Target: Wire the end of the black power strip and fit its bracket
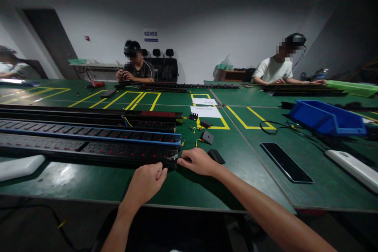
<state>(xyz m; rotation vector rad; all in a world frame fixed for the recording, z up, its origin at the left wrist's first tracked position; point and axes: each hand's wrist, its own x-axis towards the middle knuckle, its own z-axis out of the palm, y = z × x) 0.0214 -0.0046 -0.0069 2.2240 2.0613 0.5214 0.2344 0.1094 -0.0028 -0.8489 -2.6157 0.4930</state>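
A long black power strip with rows of sockets and small red spots lies nearest me, its open right end showing metal. My left hand is closed in a fist against its front edge near that end; what the fingers hold, if anything, is hidden. At the end itself, my right hand has thumb and fingers pinched together, and I cannot make out what is between them. A black end cap lies just beyond my right wrist. Another black cap with a yellow-green wire rests farther back.
Behind lie a blue-edged strip and more black strips. To the right are a phone, a blue bin, a black cable and a white object. Co-workers sit across the green table.
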